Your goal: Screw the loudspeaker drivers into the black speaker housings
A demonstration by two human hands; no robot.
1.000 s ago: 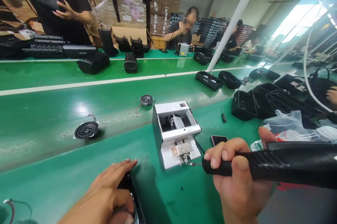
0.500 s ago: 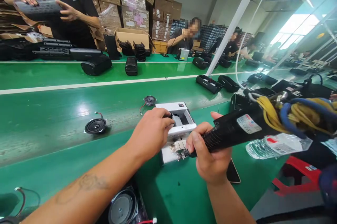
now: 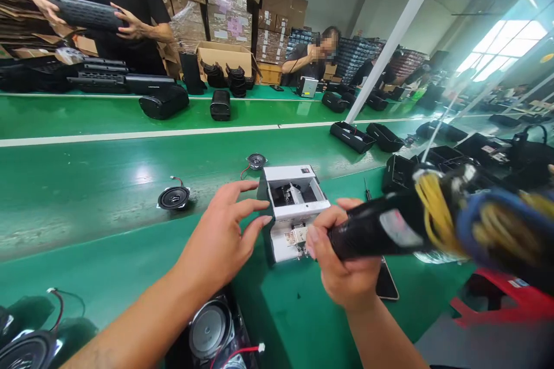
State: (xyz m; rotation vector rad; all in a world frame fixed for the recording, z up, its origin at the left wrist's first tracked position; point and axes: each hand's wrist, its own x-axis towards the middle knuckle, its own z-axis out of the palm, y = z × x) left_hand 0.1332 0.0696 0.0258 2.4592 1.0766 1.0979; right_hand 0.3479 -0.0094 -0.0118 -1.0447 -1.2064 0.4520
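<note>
My right hand [image 3: 346, 259] is wrapped round the black electric screwdriver [image 3: 363, 230], which is blurred along its body. Its bit end is hidden by my fingers, close to the front of the white screw feeder [image 3: 294, 172]. The feeder has an open well with dark, partly blurred contents and a small metal bracket at its front. My left hand [image 3: 225, 224] is beside the feeder's left side, fingers apart and nothing between them. Below it lies a black speaker housing with a round grey speaker cone [image 3: 210, 328] and a red wire.
Small loose speakers [image 3: 173, 198] lie on the green bench, another [image 3: 256, 161] behind the feeder. A phone [image 3: 386, 282] and a thin screwdriver [image 3: 367, 189] are near my right hand. Black housings [image 3: 398, 172] stand at right. Across the belt, a person holds a speaker grille [image 3: 89, 12].
My left hand has drawn back left from the feeder's well, its fingers opening. The electric screwdriver has tilted and shifted slightly in my right hand. The view has shifted a little.
</note>
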